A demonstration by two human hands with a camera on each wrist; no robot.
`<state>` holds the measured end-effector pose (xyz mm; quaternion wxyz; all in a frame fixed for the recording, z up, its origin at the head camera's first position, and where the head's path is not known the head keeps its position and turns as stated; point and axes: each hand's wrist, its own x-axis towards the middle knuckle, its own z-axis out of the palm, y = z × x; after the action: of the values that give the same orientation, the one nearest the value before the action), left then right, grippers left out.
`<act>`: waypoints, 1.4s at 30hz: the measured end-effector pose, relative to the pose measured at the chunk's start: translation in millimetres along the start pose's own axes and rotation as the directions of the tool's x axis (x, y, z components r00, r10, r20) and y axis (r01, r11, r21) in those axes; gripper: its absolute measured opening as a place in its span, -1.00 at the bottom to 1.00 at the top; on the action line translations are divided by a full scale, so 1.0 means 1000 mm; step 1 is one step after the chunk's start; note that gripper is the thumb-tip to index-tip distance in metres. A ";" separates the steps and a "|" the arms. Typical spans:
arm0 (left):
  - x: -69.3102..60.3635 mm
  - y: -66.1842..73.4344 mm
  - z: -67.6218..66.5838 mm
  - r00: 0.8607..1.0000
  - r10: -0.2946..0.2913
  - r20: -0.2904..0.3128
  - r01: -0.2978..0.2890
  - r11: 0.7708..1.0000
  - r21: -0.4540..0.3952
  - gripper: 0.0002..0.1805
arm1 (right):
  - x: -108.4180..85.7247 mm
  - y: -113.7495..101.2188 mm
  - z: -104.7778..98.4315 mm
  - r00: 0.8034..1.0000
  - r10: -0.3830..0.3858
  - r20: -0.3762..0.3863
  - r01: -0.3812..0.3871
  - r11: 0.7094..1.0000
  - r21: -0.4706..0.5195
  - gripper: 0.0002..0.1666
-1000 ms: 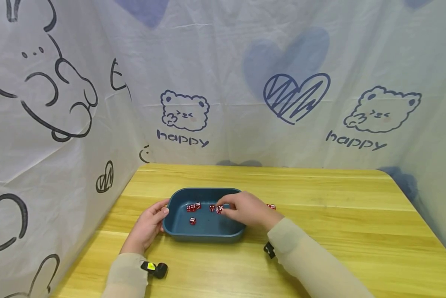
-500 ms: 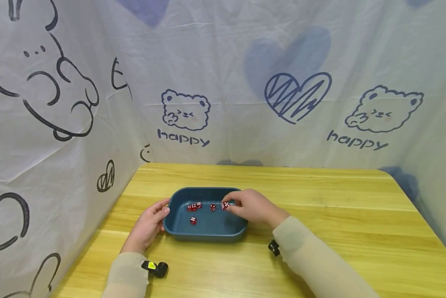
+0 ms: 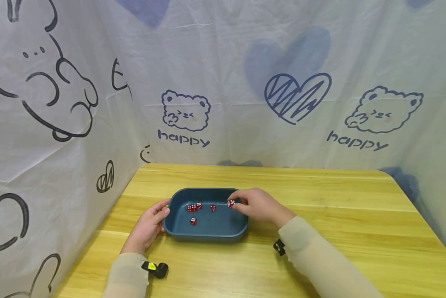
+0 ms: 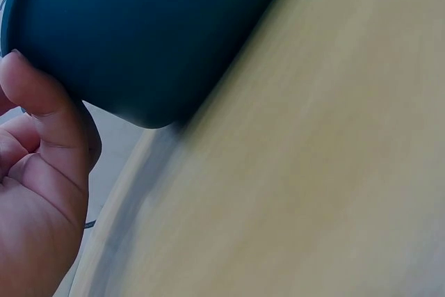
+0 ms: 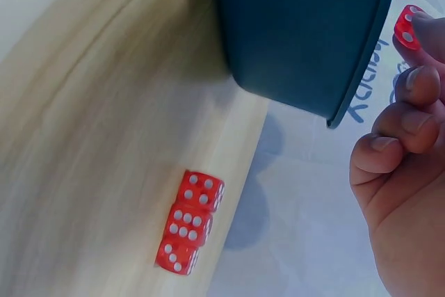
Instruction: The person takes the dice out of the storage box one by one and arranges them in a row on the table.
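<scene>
A dark blue rectangular tray [image 3: 205, 238] with rounded corners sits on the table, and several red dice with white dots lie inside it. My left hand [image 3: 146, 227] grips its left end, thumb at the rim and fingers against the outer wall; the left wrist view shows this hand [image 4: 45, 144] beside the tray's wall [image 4: 139, 39]. Above the tray's right end, my right hand [image 3: 262, 205] pinches a red die [image 3: 231, 203] between thumb and index finger. In the right wrist view this die [image 5: 407, 29] is raised beyond the rim, the other fingers curled below.
Three red dice [image 5: 183, 222] stand in a touching row on the wooden table [image 5: 125, 137], to the right of the tray; in the head view my right hand hides them. Printed white cloth [image 3: 238, 124] hangs behind and beside the table.
My right hand has lifted the die from the tray's floor and moved right with it toward the right rim. My left hand and the tray stay in place.
</scene>
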<state>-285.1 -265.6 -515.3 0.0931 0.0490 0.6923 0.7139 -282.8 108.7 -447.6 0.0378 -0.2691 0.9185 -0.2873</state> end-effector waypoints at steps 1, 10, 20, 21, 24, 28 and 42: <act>0.000 0.000 0.000 1.000 0.000 0.000 0.000 1.000 -0.002 -0.46 | 0.000 0.001 0.000 1.000 0.002 -0.005 -0.002 1.000 -0.002 -0.74; -0.001 0.001 0.003 1.000 0.009 -0.003 -0.009 1.000 -0.016 -0.46 | -0.008 0.011 -0.006 0.999 0.017 -0.051 -0.017 1.000 -0.006 -0.74; -0.002 -0.001 0.001 1.000 0.010 -0.004 -0.010 1.000 -0.015 -0.46 | -0.019 0.030 -0.015 0.995 0.038 -0.091 -0.039 0.999 -0.013 -0.68; -0.002 -0.001 0.001 1.000 0.010 -0.003 -0.010 1.000 -0.015 -0.46 | -0.020 0.032 -0.015 0.995 0.040 -0.091 -0.041 0.999 -0.011 -0.68; -0.001 0.000 0.001 1.000 0.011 0.004 -0.011 1.000 -0.015 -0.45 | -0.023 0.038 -0.017 0.994 0.046 -0.096 -0.047 0.999 -0.003 -0.68; -0.001 -0.001 0.001 1.000 0.017 0.006 -0.017 1.000 -0.017 -0.45 | -0.027 0.046 -0.016 0.993 0.046 -0.107 -0.046 0.999 0.003 -0.68; 0.000 -0.002 0.001 1.000 0.017 0.012 -0.017 1.000 -0.014 -0.46 | -0.038 0.067 -0.017 0.985 0.109 -0.135 -0.110 0.994 -0.002 -0.67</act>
<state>-284.4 -264.4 -517.2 0.0912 0.0586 0.6864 0.7191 -286.2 182.8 -473.8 -0.0097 -0.1983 0.9337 -0.2980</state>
